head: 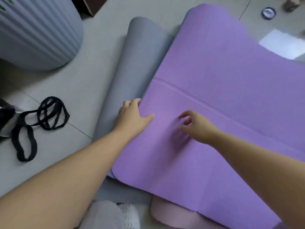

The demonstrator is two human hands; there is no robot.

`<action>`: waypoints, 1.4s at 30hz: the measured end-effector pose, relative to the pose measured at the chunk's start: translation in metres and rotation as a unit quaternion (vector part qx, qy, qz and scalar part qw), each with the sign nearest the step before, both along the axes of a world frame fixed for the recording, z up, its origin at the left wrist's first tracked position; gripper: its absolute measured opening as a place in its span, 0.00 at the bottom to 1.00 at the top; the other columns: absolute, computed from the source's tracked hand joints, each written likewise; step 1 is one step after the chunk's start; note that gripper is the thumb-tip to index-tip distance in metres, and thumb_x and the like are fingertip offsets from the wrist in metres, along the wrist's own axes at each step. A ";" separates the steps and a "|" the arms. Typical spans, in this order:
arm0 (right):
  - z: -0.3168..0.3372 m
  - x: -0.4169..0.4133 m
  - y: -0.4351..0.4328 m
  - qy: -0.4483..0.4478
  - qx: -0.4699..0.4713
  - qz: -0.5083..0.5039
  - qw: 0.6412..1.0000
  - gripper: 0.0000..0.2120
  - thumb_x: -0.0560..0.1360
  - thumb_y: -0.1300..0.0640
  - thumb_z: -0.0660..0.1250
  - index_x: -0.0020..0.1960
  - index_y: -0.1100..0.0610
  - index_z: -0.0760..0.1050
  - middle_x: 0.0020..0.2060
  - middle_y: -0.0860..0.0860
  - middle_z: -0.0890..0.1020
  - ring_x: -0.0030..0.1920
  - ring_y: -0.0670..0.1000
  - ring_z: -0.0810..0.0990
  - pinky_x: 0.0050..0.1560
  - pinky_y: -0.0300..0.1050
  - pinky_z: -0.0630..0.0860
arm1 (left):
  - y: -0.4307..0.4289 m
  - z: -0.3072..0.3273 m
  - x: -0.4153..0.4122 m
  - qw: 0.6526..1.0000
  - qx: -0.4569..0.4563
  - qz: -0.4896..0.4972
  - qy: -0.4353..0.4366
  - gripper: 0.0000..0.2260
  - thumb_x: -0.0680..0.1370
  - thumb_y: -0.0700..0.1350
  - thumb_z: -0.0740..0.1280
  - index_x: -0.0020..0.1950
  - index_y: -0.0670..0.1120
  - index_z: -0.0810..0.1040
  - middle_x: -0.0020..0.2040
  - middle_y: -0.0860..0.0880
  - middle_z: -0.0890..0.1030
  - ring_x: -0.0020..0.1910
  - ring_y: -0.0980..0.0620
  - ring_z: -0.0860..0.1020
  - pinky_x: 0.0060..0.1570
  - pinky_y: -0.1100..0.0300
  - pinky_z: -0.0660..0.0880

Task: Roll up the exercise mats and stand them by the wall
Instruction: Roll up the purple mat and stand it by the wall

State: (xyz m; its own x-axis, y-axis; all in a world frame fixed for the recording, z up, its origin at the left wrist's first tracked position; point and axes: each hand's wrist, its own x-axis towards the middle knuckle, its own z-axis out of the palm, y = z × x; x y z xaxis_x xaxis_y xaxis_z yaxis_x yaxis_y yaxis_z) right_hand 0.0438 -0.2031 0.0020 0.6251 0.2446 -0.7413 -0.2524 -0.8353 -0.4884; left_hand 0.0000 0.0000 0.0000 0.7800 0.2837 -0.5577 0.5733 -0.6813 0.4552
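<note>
A purple exercise mat point(222, 90) lies spread flat on the floor, with a thin seam line running across it. A grey mat point(132, 66) lies under it and shows along its left side. My left hand point(132, 116) rests on the purple mat's left edge; its fingers reach over that edge and its thumb lies flat on top. My right hand point(198, 126) hovers just over the purple mat near its middle, fingers loosely curled and blurred, with nothing in them.
A black strap point(41, 123) lies looped on the tiled floor at the left. A ribbed grey-blue round container point(38, 30) stands at the top left. A small round tin point(268, 12) and a white sheet point(283, 43) lie at the top right.
</note>
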 end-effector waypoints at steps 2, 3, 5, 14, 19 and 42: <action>-0.007 0.008 -0.003 -0.011 -0.009 0.027 1.000 0.14 0.76 0.56 0.67 0.60 0.54 0.71 0.44 0.49 0.77 0.38 0.51 0.76 0.33 0.39 0.70 | 0.003 -0.005 0.012 0.999 0.002 -0.036 0.005 0.35 0.72 0.56 0.71 0.74 0.47 0.62 0.68 0.45 0.66 0.66 0.45 0.69 0.64 0.54 0.67; -0.011 0.013 -0.003 -0.006 -0.013 0.035 0.999 0.12 0.76 0.55 0.67 0.57 0.53 0.71 0.43 0.49 0.78 0.38 0.51 0.76 0.34 0.40 0.71 | 0.007 -0.007 0.019 0.999 0.001 -0.051 0.015 0.35 0.71 0.57 0.72 0.74 0.48 0.62 0.68 0.45 0.68 0.65 0.46 0.71 0.60 0.56 0.69; -0.016 0.023 -0.001 0.009 -0.014 0.045 0.999 0.09 0.75 0.54 0.67 0.53 0.51 0.71 0.44 0.48 0.79 0.40 0.51 0.77 0.36 0.41 0.72 | 0.016 -0.005 0.035 0.996 -0.009 -0.077 0.044 0.34 0.70 0.56 0.73 0.71 0.47 0.63 0.63 0.47 0.74 0.58 0.48 0.75 0.50 0.60 0.69; 0.026 0.029 -0.002 -0.025 -0.022 0.103 0.994 0.18 0.77 0.52 0.66 0.65 0.53 0.69 0.53 0.50 0.78 0.43 0.49 0.74 0.38 0.39 0.69 | 0.017 0.022 0.057 0.986 -0.073 -0.126 0.085 0.20 0.72 0.50 0.74 0.58 0.47 0.70 0.55 0.51 0.77 0.53 0.50 0.77 0.51 0.58 0.72; 0.108 0.045 -0.011 -0.119 -0.039 0.135 0.983 0.27 0.77 0.52 0.66 0.73 0.51 0.61 0.64 0.52 0.72 0.56 0.51 0.73 0.52 0.41 0.68 | 0.001 0.085 0.069 0.963 -0.169 -0.183 0.104 0.14 0.72 0.42 0.73 0.54 0.49 0.75 0.54 0.49 0.82 0.53 0.48 0.81 0.56 0.48 0.77; 0.596 -0.181 -0.104 -0.622 -0.277 0.147 0.717 0.10 0.78 0.47 0.61 0.52 0.51 0.75 0.41 0.50 0.78 0.54 0.57 0.75 0.60 0.47 0.64 | -0.128 0.566 -0.100 0.733 0.246 -0.457 -0.440 0.14 0.80 0.41 0.57 0.62 0.54 0.73 0.58 0.49 0.77 0.58 0.46 0.75 0.50 0.57 0.68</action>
